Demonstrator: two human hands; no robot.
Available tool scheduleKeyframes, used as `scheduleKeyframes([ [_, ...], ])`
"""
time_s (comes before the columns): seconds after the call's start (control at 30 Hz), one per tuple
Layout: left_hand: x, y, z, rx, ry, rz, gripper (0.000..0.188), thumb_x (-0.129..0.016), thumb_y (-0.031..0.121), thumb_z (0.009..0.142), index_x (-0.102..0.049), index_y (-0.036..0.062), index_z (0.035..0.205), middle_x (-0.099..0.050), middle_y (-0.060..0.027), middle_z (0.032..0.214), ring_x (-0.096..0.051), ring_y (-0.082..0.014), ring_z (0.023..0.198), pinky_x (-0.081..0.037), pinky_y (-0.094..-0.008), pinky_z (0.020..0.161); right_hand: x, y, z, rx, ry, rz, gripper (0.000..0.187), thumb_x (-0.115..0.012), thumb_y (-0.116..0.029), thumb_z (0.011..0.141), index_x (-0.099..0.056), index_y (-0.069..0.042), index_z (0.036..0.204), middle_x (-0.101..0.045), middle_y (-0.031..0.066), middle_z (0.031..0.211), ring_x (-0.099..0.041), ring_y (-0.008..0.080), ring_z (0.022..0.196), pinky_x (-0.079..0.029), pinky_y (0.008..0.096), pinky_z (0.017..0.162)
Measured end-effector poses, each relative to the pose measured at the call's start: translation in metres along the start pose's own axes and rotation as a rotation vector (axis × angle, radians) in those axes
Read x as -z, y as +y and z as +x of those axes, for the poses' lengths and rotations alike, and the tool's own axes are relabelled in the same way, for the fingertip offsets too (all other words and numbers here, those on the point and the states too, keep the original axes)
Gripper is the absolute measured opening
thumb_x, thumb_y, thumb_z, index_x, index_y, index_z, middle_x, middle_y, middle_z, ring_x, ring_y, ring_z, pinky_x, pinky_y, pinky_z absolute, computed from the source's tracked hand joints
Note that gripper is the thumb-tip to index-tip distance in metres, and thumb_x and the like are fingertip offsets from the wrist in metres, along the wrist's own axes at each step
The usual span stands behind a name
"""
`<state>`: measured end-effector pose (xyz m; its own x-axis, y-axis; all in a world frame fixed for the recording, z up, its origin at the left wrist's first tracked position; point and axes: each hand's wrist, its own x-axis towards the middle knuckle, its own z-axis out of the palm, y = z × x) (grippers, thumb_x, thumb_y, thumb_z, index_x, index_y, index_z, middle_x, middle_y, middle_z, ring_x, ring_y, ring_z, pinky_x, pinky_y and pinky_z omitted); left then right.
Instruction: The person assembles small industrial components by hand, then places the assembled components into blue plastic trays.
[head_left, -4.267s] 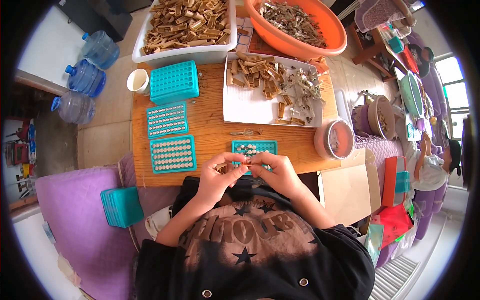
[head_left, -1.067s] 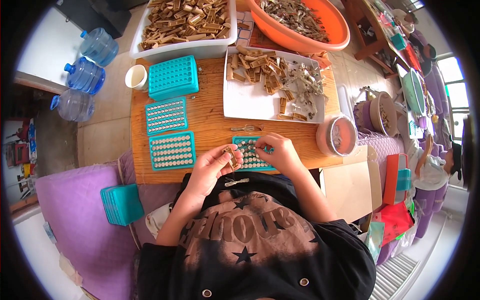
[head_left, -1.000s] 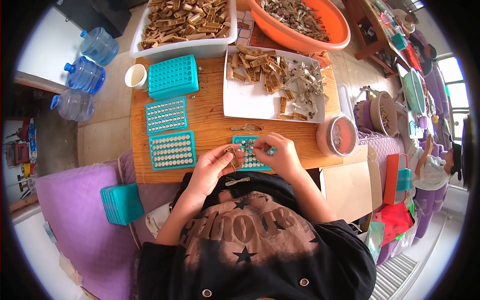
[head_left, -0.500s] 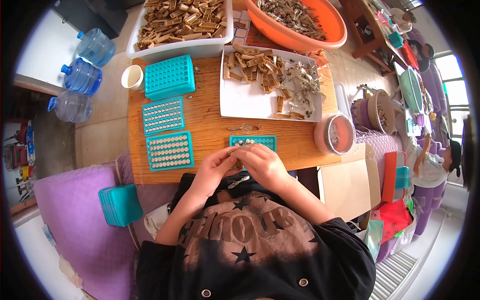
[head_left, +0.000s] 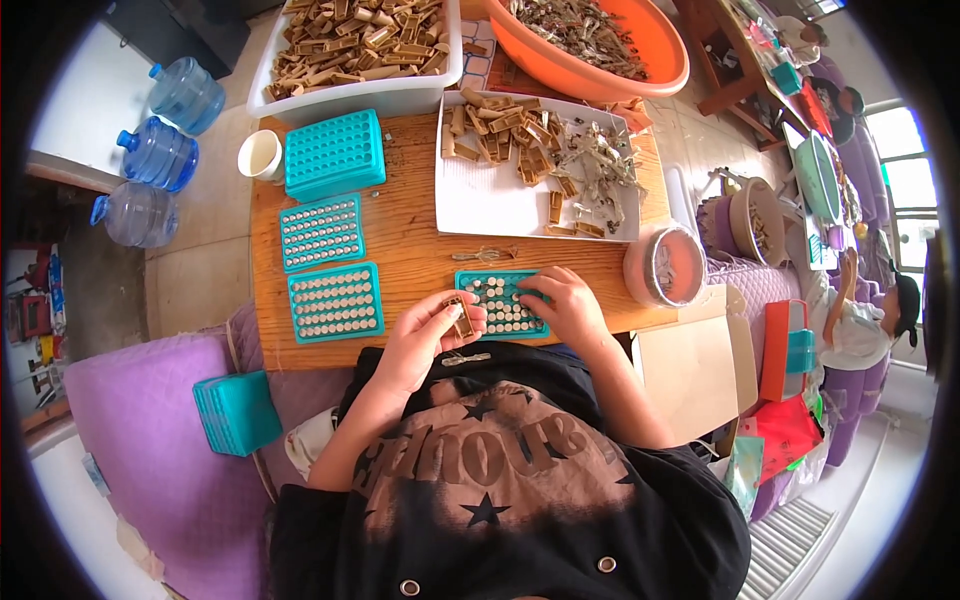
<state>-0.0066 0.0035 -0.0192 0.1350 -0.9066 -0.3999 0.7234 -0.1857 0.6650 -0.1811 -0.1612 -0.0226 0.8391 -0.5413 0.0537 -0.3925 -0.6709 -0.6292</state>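
Observation:
My left hand (head_left: pixel 420 338) holds a small brown open-sided plastic case (head_left: pixel 461 318) between thumb and fingers, its hollow side showing. A thin pale wire bundle (head_left: pixel 466 358) hangs below that hand, over my lap. My right hand (head_left: pixel 568 302) is over the right part of a teal tray (head_left: pixel 505 273), its fingers bent together and their tips down among short silver cylinders that look like batteries (head_left: pixel 495 294). Whatever is between those fingertips is hidden. Some of the tray's holes, mostly on its left side, have no cylinder in them.
Two filled teal trays (head_left: pixel 334 303) lie at left, near stacked teal trays (head_left: pixel 335 150) and a paper cup (head_left: pixel 261 155). A white box lid (head_left: pixel 470 207) holds brown cases and wire bundles. Behind stand a white bin (head_left: pixel 455 70) and an orange basin (head_left: pixel 600 88). At right is a round tub (head_left: pixel 640 270).
My hands have moved apart. The right hand went from beside the left to the right part of the tray; the left turned, bringing the brown case into sight.

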Motion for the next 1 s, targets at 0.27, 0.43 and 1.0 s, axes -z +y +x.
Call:
scheduleKeyframes([
  [0.27,-0.004,0.001,-0.001,0.020,0.006,-0.030,0.032,-0.042,0.015,0.097,-0.046,-0.0049,0.121,-0.060,-0.0150,0.105,-0.061,-0.0212,0.095,-0.053,-0.0354,0.084,-0.008,-0.006,0.005,0.047,-0.036,-0.147,0.016,-0.068,-0.016,0.073,-0.065,-0.006,0.085,-0.060,0.0093,0.082,-0.057,0.0299,0.082,-0.045,0.0402,0.078],
  [0.43,-0.009,0.001,0.000,0.005,0.014,-0.013,0.034,-0.042,0.015,0.097,-0.044,-0.0033,0.126,-0.059,-0.0144,0.107,-0.060,-0.0211,0.098,-0.053,-0.0359,0.085,-0.009,-0.028,0.005,-0.150,0.038,0.298,0.009,-0.067,-0.007,0.076,-0.063,-0.004,0.083,-0.062,0.0072,0.078,-0.061,0.0236,0.073,-0.050,0.0337,0.067],
  [1.0,-0.019,0.001,-0.004,-0.205,0.076,0.640,0.037,-0.050,-0.003,0.091,-0.044,-0.0032,0.128,-0.061,-0.0079,0.104,-0.059,-0.0106,0.092,-0.050,-0.0241,0.079,-0.009,-0.058,0.017,0.073,0.051,0.505,0.013,-0.067,0.002,0.073,-0.064,-0.002,0.086,-0.063,0.0112,0.079,-0.062,0.0228,0.076,-0.051,0.0309,0.068],
])
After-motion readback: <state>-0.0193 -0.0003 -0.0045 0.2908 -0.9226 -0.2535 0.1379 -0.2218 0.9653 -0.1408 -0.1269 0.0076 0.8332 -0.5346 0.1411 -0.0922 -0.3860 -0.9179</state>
